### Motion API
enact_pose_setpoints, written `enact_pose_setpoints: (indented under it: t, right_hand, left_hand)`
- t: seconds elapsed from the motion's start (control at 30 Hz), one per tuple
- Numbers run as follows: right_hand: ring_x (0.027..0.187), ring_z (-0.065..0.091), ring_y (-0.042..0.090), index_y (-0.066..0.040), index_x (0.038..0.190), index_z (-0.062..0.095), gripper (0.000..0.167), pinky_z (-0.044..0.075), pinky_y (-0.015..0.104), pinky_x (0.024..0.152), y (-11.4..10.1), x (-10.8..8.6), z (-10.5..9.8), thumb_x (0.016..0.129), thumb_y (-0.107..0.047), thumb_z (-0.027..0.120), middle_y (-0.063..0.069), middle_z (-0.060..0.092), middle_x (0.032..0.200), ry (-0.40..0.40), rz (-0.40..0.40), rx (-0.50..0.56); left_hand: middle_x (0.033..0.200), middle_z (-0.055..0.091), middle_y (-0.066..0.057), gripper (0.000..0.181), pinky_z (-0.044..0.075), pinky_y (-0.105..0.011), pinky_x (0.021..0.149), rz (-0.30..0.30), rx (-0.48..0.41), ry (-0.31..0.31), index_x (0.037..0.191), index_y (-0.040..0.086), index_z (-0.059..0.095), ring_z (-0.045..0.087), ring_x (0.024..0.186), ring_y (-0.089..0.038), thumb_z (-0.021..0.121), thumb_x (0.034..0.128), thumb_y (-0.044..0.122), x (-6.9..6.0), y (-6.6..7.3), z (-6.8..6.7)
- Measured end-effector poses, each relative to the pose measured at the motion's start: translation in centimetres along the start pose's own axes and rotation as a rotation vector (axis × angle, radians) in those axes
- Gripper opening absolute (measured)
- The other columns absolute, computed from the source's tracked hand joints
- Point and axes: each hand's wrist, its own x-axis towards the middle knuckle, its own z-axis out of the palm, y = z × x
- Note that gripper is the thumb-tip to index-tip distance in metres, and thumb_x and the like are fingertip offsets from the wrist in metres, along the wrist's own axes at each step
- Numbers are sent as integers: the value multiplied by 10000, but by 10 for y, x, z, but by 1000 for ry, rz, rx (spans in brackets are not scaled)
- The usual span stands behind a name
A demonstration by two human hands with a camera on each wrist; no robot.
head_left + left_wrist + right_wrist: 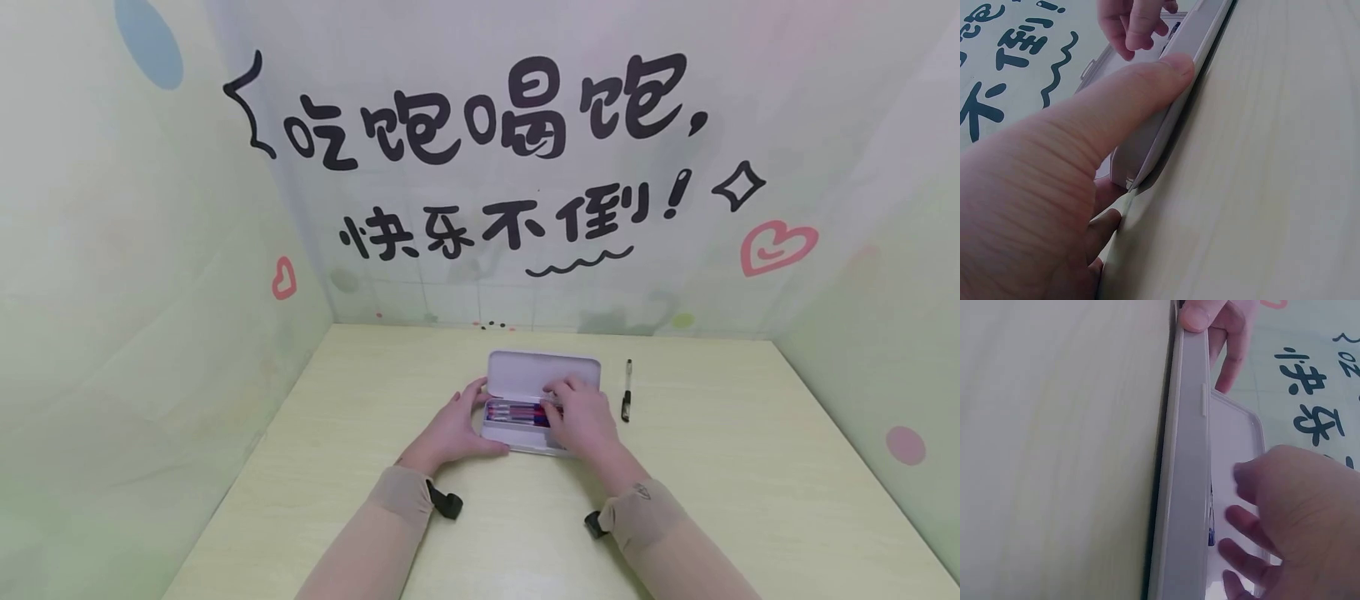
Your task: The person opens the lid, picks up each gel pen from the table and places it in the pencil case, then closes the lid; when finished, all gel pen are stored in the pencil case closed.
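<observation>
An open pencil case (517, 437), pale and hinged, lies on the table with its lid (525, 375) raised at the back. Several pens (517, 413) with red and blue parts lie in it. My left hand (453, 429) grips the case's left end, its thumb on the front edge and the other fingers around the side. Over the case's right part hovers my right hand (585, 414), its fingers loosely bent. In the right wrist view no thing shows between the right fingers (1250, 528). That hand hides the right ends of the pens.
A pen with a clear barrel and black parts (627, 392) lies on the table (360, 517) to the right of the case. Behind the table stands a printed backdrop (480, 292), with pale side walls left and right.
</observation>
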Motion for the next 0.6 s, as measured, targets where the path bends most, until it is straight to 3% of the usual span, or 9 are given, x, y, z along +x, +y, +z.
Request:
enact_pose_setpoints:
  t: [0.17, 0.27, 0.43, 0.6]
  right_hand:
    - [1105, 704, 420, -59, 1295, 718, 377, 608, 621, 977, 10, -2, -2, 1024, -317, 764, 182, 734, 1203, 210, 6, 100]
    - [1104, 674, 441, -33, 1365, 665, 481, 587, 625, 978, 19, -4, -5, 1024, -358, 760, 215, 692, 1225, 271, 70, 141]
    - [1221, 605, 454, -43, 1559, 505, 697, 545, 648, 1060, 33, -9, -14, 1054, -486, 691, 228, 600, 1365, 241, 261, 200]
    - [1339, 548, 484, -57, 1670, 374, 801, 526, 676, 1122, 50, -13, -20, 1087, -554, 609, 257, 530, 1500, 180, 392, 235]
  left_hand:
    - [1626, 625, 18, 1385, 96, -444, 1460, -2, 2, 0, 1755, 189, 222, 491, 1603, -239, 1030, 684, 534, 0, 0, 1]
    - [1629, 622, 7, 1389, 91, -446, 1460, 0, 6, 2, 1756, 177, 218, 493, 1602, -244, 1032, 685, 523, 0, -1, 1]
    - [1629, 622, 13, 1398, 87, -431, 1460, -6, 8, 1, 1758, 179, 212, 486, 1607, -235, 1035, 680, 519, 0, 0, 1]
    - [1626, 624, 20, 1403, 81, -429, 1460, -7, 11, 2, 1758, 188, 213, 487, 1605, -231, 1035, 674, 525, 0, 1, 0]
